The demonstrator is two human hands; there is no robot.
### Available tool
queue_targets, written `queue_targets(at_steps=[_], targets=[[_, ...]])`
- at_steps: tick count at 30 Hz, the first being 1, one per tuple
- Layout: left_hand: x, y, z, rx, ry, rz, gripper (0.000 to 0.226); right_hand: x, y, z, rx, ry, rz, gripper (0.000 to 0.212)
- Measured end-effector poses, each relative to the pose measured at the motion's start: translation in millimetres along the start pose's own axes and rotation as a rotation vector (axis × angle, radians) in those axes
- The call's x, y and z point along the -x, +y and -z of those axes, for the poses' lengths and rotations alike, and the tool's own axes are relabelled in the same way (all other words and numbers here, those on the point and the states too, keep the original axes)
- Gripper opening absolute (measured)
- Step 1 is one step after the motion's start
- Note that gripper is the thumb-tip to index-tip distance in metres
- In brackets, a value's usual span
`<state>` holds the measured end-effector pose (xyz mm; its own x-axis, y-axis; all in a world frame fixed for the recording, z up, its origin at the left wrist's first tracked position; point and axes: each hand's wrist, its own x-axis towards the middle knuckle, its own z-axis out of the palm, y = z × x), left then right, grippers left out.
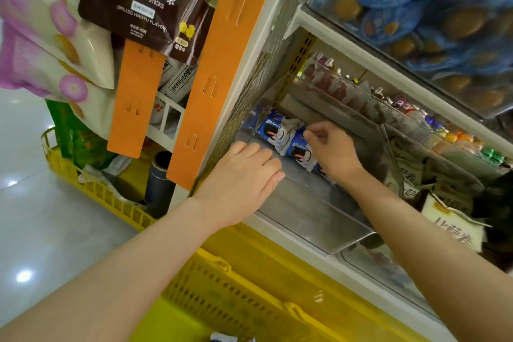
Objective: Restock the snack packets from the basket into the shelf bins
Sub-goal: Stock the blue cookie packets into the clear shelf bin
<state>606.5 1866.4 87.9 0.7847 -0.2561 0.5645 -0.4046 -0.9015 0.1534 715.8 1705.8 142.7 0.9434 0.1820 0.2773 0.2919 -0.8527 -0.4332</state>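
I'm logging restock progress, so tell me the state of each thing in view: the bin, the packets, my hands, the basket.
Clear plastic shelf bin: partly filled, near end bare.
Blue and white snack packets: lying in a row at the bin's far end.
Left hand: flat, fingers straight, resting on the bin.
Right hand: fingers curled, pinching one packet's end.
Yellow slotted plastic basket: below the shelf, one packet showing.

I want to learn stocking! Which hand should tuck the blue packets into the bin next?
Probably the right hand: its curled fingers pinch at the blue packets inside the clear bin. The left hand lies flat beside them, holding nothing.
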Motion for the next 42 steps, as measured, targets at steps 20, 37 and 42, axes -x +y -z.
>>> queue_targets(at_steps=[20,37,42], targets=[[112.4,72.0,-46.0,0.056,-0.461,0.097,0.032,255.3,70.2,-40.5,0.209,-0.249,0.166,0.023],[287.2,114.8,-196.7,0.577,-1.548,0.328,0.059,377.7,173.8,-174.2,-0.015,-1.197,-0.295,0.066],[307.4,128.9,-207.5,0.596,-1.516,0.395,0.095,378.9,176.2,-176.6,-0.021,-1.144,-0.287,0.059]])
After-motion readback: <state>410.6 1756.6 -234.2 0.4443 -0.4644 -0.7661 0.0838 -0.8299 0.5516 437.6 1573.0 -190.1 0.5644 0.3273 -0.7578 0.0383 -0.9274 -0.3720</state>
